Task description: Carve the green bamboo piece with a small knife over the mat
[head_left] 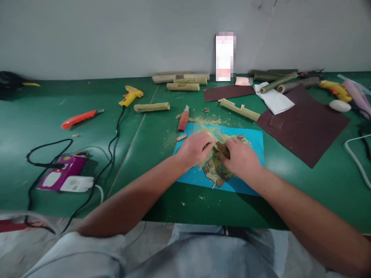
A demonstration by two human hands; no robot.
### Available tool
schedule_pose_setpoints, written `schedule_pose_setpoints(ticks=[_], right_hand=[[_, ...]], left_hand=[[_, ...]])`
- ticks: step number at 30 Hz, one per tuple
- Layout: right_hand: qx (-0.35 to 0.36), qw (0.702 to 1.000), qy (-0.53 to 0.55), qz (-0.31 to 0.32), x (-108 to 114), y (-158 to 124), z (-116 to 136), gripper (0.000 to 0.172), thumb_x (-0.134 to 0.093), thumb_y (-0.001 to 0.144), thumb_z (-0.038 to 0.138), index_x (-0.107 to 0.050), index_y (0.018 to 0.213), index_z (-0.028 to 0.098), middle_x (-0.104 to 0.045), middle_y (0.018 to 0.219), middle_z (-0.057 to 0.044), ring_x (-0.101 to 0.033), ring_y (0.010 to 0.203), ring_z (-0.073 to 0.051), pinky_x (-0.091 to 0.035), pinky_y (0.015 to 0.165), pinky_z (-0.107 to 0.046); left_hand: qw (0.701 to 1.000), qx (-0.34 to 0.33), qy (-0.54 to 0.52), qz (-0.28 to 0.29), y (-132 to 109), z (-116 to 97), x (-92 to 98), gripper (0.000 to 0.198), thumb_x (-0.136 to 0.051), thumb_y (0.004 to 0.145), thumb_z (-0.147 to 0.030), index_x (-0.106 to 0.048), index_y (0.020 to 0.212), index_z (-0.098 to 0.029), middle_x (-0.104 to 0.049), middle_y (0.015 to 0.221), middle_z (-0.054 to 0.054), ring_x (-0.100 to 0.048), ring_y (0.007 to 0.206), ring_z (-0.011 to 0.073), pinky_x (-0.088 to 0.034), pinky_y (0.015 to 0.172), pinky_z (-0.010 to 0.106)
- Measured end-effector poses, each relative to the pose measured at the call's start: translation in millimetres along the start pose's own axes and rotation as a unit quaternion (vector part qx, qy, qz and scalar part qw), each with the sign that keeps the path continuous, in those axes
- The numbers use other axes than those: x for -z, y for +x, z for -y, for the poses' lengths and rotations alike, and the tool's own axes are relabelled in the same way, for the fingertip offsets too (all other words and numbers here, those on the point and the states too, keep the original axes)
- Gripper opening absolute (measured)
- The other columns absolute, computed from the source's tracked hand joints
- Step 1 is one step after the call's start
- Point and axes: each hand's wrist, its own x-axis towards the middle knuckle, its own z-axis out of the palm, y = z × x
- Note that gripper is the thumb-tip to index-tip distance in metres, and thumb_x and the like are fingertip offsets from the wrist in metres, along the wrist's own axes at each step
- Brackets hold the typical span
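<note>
Both my hands meet over a blue cutting mat (255, 143) strewn with pale shavings and small bamboo offcuts (213, 173). My left hand (194, 148) is closed, fingers curled around a thin item I cannot make out, touching a small brown bamboo piece (222, 148). My right hand (242, 158) grips that bamboo piece from the right. A red-handled knife (183, 120) lies just beyond the mat's far left corner.
On the green table lie bamboo tubes (152, 107) (240, 110) (183, 87), brown sandpaper sheets (304, 127), a yellow glue gun (130, 95), an orange utility knife (79, 119), a purple power strip (62, 177) with black cables, white paper (275, 101) and another glue gun (336, 89).
</note>
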Motion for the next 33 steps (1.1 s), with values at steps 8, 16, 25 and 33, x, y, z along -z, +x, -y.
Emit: schedule_pose_setpoints(ticks=[8,16,25,33], right_hand=[[-0.001,1.000,0.005,-0.004,0.4,-0.3,0.7,0.020,-0.057,0.097,0.040,-0.060,0.096,0.020,-0.069,0.101,-0.009,-0.063,0.086,-0.022,-0.028,0.060,-0.034],[-0.006,1.000,0.000,-0.003,1.2,-0.7,1.2,0.019,-0.058,0.096,0.039,-0.060,0.095,0.021,-0.069,0.101,-0.009,-0.063,0.085,-0.022,-0.029,0.060,-0.034],[-0.001,1.000,-0.004,0.000,0.0,-1.1,1.2,0.018,-0.058,0.096,0.039,-0.059,0.095,0.021,-0.069,0.101,-0.008,-0.062,0.085,-0.022,-0.026,0.060,-0.034],[0.003,1.000,-0.012,0.000,-0.4,-1.1,1.0,0.017,-0.057,0.096,0.038,-0.059,0.096,0.021,-0.069,0.102,-0.009,-0.062,0.086,-0.022,-0.026,0.060,-0.034]], left_hand=[[1.000,0.000,-0.012,0.005,1.4,-0.6,1.8,0.023,-0.054,0.100,-0.025,-0.062,0.080,-0.018,-0.064,0.078,0.003,-0.059,0.076,0.0162,-0.047,0.072,0.030],[1.000,0.004,-0.004,0.002,2.1,-2.6,1.2,0.021,-0.053,0.100,-0.023,-0.064,0.083,-0.018,-0.064,0.078,0.003,-0.057,0.075,0.0156,-0.047,0.071,0.030],[1.000,-0.010,0.027,0.009,4.8,-3.8,2.3,0.024,-0.051,0.101,-0.022,-0.061,0.080,-0.018,-0.062,0.077,0.003,-0.057,0.075,0.0173,-0.045,0.070,0.031],[0.999,-0.013,0.038,0.013,6.9,-5.7,1.1,0.028,-0.049,0.102,-0.022,-0.058,0.076,-0.018,-0.058,0.074,0.003,-0.053,0.072,0.0170,-0.042,0.067,0.032]])
